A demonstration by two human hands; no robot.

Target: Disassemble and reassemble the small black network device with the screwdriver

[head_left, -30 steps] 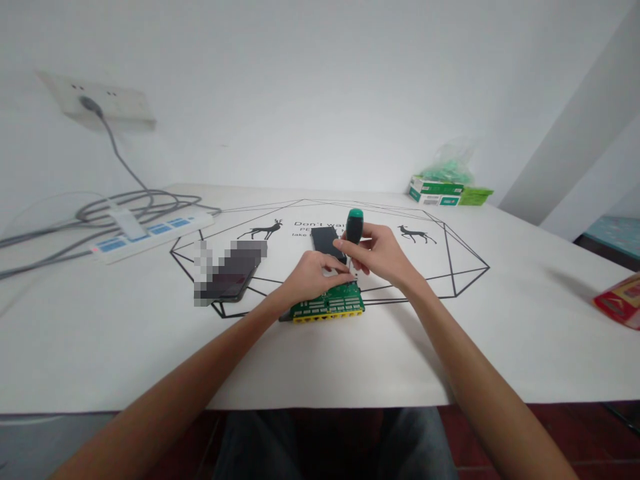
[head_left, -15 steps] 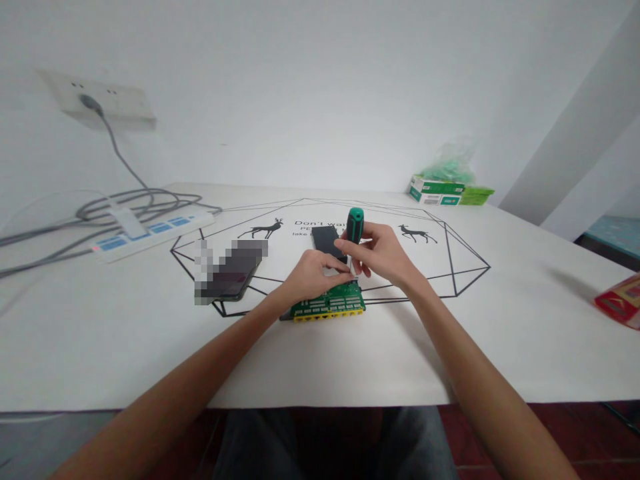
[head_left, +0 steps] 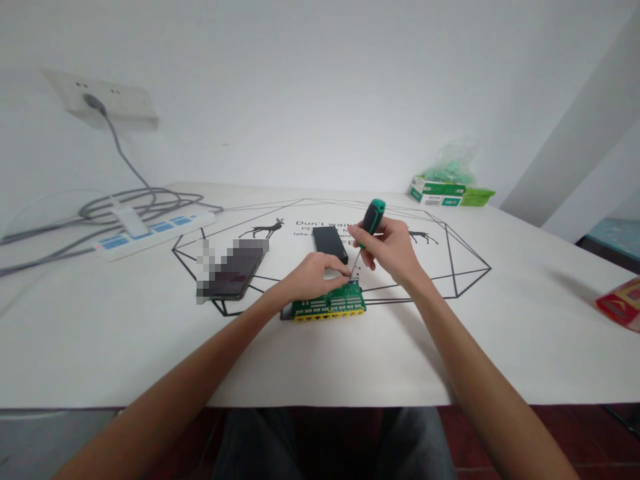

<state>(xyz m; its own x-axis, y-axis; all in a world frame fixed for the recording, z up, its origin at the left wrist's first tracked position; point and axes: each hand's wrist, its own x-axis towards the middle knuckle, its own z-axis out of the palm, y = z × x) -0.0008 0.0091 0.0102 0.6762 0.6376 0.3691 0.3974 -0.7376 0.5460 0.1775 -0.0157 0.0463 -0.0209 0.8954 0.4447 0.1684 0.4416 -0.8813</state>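
Observation:
My right hand [head_left: 393,250] grips the black-and-green handle of a screwdriver [head_left: 373,216], which leans to the right with its thin shaft pointing down. The tip meets the far right edge of a green circuit board [head_left: 327,307], which has a row of yellow ports along its near side. Over the board's far side rests my left hand [head_left: 317,275], thumb and forefinger pinched close to the screwdriver tip. Whatever lies between those fingertips is too small to make out. Just beyond the left hand is a flat black case [head_left: 330,244].
A partly pixelated phone [head_left: 235,272] lies to the left. Farther left are a white power strip [head_left: 155,235] and coiled grey cables [head_left: 135,195]. Green-and-white boxes [head_left: 439,189] stand at the back right, with a red package [head_left: 620,303] at the right edge.
The screwdriver has gone from nearly upright to leaning right, as my right hand shifted slightly right. More of its shaft shows. My left hand stays at the board.

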